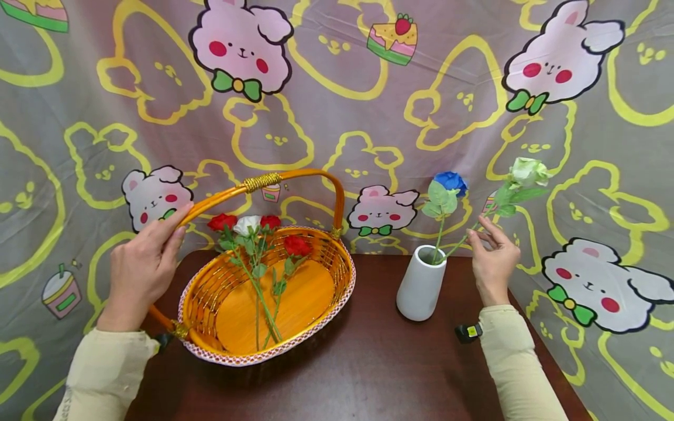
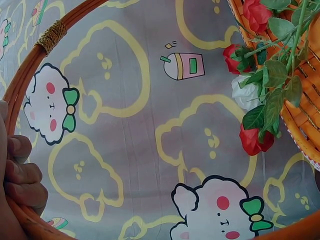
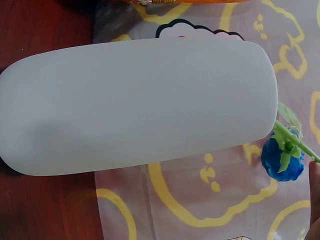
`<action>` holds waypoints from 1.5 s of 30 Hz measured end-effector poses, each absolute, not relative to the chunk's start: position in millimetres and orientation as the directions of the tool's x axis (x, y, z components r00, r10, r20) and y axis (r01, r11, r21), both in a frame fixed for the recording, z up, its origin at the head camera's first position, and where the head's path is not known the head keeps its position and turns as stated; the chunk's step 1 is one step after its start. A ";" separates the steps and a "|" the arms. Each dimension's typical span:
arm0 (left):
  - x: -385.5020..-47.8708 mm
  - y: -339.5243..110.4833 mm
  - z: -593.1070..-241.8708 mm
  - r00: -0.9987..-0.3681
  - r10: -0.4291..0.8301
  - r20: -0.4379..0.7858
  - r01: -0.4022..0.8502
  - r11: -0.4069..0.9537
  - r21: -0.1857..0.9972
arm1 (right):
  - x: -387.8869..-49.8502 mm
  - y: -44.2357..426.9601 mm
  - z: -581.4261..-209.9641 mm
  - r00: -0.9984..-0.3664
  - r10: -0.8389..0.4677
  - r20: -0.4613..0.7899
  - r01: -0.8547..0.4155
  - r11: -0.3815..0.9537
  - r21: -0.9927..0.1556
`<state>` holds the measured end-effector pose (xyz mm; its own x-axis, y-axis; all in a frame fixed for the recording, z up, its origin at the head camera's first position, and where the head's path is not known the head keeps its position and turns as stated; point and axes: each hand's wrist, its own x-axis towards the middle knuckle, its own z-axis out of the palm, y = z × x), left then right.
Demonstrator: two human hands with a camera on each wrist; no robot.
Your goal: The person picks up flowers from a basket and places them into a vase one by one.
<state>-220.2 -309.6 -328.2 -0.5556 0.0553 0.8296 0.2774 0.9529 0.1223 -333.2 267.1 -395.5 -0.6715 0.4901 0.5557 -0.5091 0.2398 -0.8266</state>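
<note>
My left hand (image 1: 144,266) grips the arched handle (image 1: 310,173) of an orange woven basket (image 1: 344,286); curled fingers (image 2: 27,180) show round it in the left wrist view. Inside the basket lie artificial roses: several red ones (image 1: 297,245) and a white one (image 1: 247,225), their stems crossing over its floor. On the right, my right hand (image 1: 495,257) pinches the stem of a pale greenish-white rose (image 1: 529,172), whose lower end is in the mouth of a white vase (image 1: 421,289). A blue rose (image 1: 450,182) stands in the same vase. In the right wrist view the vase (image 3: 140,105) hides much.
Basket and vase stand on a dark brown table (image 1: 358,351), the vase right of the basket. Behind the table hangs a grey cloth (image 1: 337,117) with rabbits and yellow outlines. A dark wrist strap (image 1: 467,333) shows by the right sleeve.
</note>
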 end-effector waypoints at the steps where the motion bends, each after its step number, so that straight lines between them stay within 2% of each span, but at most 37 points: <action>1: -220.2 -309.6 -328.3 -0.557 0.054 0.829 0.276 0.953 0.123 | -333.2 266.9 -396.0 -0.673 0.488 0.556 -0.507 0.243 -0.827; 9: -220.3 -309.3 -325.9 -0.542 0.073 0.837 0.293 0.950 0.107 | -333.9 268.7 -400.3 -0.736 0.485 0.473 -0.467 0.142 -0.872; 13: -220.2 -309.1 -324.7 -0.541 0.073 0.838 0.292 0.951 0.106 | -335.0 268.7 -402.6 -0.738 0.487 0.468 -0.469 0.128 -0.874; 27: -220.2 -308.7 -324.2 -0.547 0.071 0.834 0.293 0.950 0.111 | -338.7 265.5 -402.6 -0.733 0.478 0.484 -0.478 0.146 -0.866; 39: -220.1 -309.5 -326.5 -0.548 0.065 0.834 0.293 0.949 0.118 | -335.8 263.3 -401.2 -0.743 0.427 0.516 -0.434 0.279 -0.857; 45: -220.1 -310.2 -327.1 -0.544 0.068 0.837 0.296 0.948 0.114 | -336.3 257.7 -407.0 -0.753 0.421 0.506 -0.427 0.272 -0.862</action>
